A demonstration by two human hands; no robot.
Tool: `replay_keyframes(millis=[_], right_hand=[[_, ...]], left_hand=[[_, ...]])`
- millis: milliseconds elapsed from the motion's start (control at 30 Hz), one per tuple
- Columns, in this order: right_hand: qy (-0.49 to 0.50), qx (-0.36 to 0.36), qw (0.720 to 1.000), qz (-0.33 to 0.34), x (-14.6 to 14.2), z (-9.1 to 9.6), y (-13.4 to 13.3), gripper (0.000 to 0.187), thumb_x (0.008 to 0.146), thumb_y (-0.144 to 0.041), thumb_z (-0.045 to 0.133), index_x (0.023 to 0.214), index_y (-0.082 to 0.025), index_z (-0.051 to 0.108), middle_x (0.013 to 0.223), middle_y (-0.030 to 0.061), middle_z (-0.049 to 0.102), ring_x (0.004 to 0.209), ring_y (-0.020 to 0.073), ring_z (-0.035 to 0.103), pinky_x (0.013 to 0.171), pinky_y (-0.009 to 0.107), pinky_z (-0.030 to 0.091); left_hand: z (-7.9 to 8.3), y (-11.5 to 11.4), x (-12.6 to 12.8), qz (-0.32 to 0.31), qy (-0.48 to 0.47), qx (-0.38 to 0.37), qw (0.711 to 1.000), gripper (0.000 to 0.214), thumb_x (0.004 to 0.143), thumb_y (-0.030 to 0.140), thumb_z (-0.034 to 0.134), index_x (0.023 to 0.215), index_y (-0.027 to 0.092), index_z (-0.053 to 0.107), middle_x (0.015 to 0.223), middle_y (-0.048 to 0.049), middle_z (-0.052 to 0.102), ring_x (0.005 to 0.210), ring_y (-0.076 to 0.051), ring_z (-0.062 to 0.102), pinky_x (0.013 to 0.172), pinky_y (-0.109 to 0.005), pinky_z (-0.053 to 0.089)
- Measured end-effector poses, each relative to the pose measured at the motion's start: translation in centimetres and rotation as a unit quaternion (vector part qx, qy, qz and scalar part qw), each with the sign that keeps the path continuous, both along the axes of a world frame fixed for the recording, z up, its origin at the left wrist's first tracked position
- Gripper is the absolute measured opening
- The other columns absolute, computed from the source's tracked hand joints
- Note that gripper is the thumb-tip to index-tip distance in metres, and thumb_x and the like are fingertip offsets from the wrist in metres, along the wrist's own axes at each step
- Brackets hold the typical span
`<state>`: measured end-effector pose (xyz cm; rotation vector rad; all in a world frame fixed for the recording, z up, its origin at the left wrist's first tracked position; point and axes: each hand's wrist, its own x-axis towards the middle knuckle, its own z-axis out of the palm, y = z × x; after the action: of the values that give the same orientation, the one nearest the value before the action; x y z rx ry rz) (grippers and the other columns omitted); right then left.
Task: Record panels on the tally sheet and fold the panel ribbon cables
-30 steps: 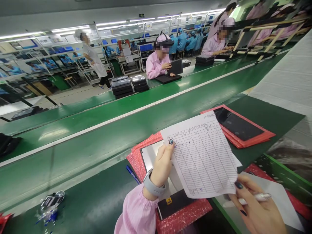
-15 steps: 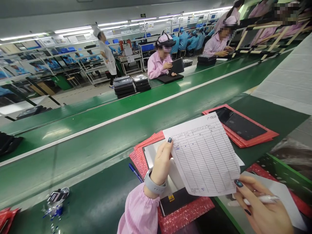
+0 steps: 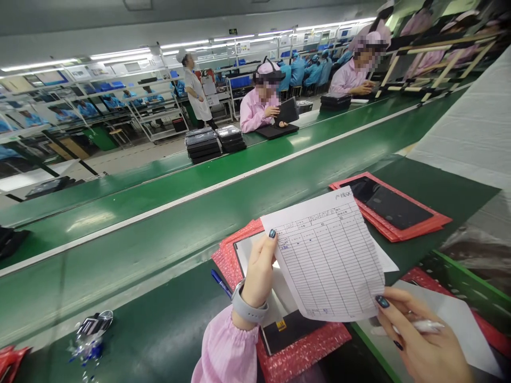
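Observation:
I hold a printed form sheet with a ruled table up in both hands. My left hand pinches its left edge between thumb and fingers. My right hand grips the sheet's lower right corner and also has a white pen between its fingers. Under the sheet lies a flat panel on red bubble wrap.
A blue pen lies left of the panel. A dark panel on red wrap sits to the right. Crumpled foil lies at lower left. A green conveyor belt runs across. Seated workers and stacked black trays are on the far side.
The sheet and both hands have stayed nearly in place, with a slight shift of the view. A standing person in white has walked to the right in the background.

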<state>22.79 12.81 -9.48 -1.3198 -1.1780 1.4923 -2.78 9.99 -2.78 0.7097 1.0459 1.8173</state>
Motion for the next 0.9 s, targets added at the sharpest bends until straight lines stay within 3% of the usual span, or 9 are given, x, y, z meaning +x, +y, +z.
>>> replay_keyframes(millis=[200,333,533,667,833,900], right_hand=[[-0.037,0.075,0.997,0.005,-0.2,0.6,-0.3,0.040,0.078,-0.056,0.075,0.100,-0.024,0.065,0.058,-0.0019,0.042,0.053,0.0113,0.036,0.047,0.021,0.037],[-0.054,0.111,0.992,0.012,-0.3,0.6,-0.3,0.038,0.080,-0.055,0.074,0.100,-0.023,0.066,0.057,-0.0025,0.041,0.052,0.0109,0.035,0.047,0.020,0.038],[-0.079,0.114,0.990,0.008,-0.3,0.4,-0.2,0.040,0.079,-0.056,0.073,0.101,-0.023,0.066,0.059,-0.0020,0.043,0.053,0.0117,0.036,0.049,0.020,0.040],[-0.073,0.098,0.992,-0.010,-1.1,1.5,-0.7,0.042,0.082,-0.059,0.070,0.104,-0.024,0.063,0.071,0.0001,0.053,0.057,0.0105,0.033,0.051,0.020,0.037],[-0.095,0.109,0.989,-0.016,-1.4,1.6,-0.8,0.039,0.083,-0.057,0.067,0.103,-0.025,0.064,0.057,-0.0031,0.036,0.056,0.0132,0.038,0.054,0.021,0.041],[-0.117,0.140,0.983,0.006,-1.0,1.2,-0.1,0.037,0.083,-0.057,0.066,0.102,-0.024,0.064,0.060,-0.0015,0.047,0.053,0.0126,0.039,0.049,0.021,0.040]], left_hand=[[-0.5,-0.2,0.0,0.025,0.026,-0.003,0.999,0.041,0.084,0.058,0.065,0.091,0.019,0.075,0.071,-0.0004,0.061,0.066,-0.014,0.049,0.062,-0.027,0.042],[-0.6,-0.3,0.0,0.019,0.023,0.006,1.000,0.038,0.087,0.055,0.064,0.099,0.020,0.075,0.084,-0.0020,0.067,0.076,-0.015,0.053,0.071,-0.028,0.045],[-0.8,-0.4,0.0,0.011,0.034,0.001,0.999,0.035,0.091,0.051,0.060,0.096,0.020,0.074,0.081,-0.0003,0.062,0.072,-0.013,0.047,0.067,-0.026,0.040],[-1.0,-0.4,0.0,0.014,0.048,-0.007,0.999,0.036,0.091,0.051,0.060,0.081,0.018,0.069,0.070,0.0016,0.051,0.065,-0.012,0.039,0.061,-0.026,0.033],[-1.3,-0.2,-0.1,0.042,0.073,-0.020,0.996,0.040,0.089,0.052,0.062,0.071,0.017,0.062,0.068,0.0027,0.047,0.066,-0.011,0.037,0.062,-0.024,0.033],[-1.2,-0.2,-0.1,0.043,0.093,-0.027,0.994,0.039,0.090,0.052,0.061,0.073,0.017,0.064,0.068,0.0025,0.049,0.067,-0.010,0.041,0.063,-0.022,0.036]])
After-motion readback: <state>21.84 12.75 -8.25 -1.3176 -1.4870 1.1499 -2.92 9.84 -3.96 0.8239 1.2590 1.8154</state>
